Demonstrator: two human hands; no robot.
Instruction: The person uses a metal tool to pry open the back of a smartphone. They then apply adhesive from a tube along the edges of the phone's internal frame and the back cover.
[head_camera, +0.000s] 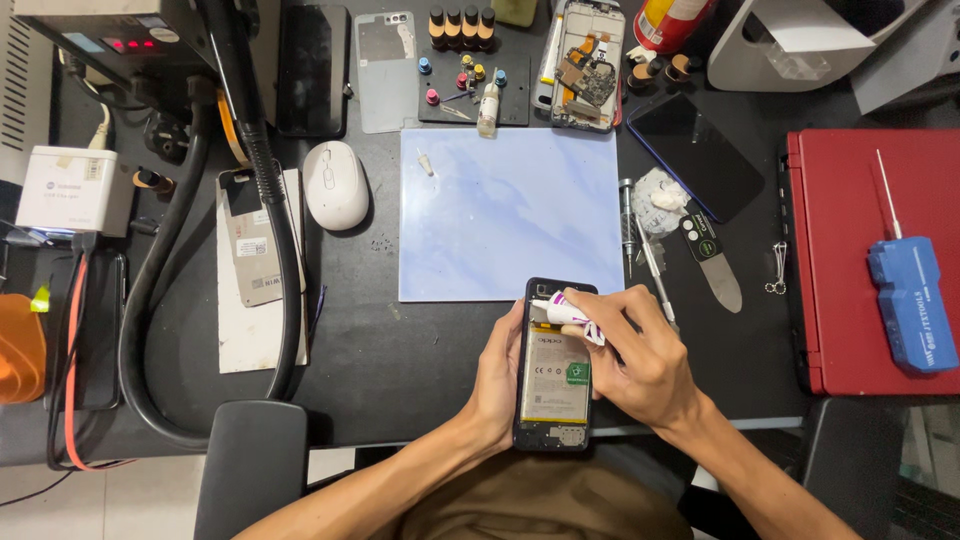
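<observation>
Opened phone (555, 375) with battery showing, cradled in the left hand (497, 380), fingers wrapped round its edge, right hand (640, 355) pinching a small white tube (562, 313) over its top end

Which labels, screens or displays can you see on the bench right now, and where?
Battery label: pale rectangle with a green square sticker, inside the opened phone held by the left hand.
Glue tube: white with purple, in the right hand.
Dark phone screen: blank, upper right.
Red display: top left.
</observation>
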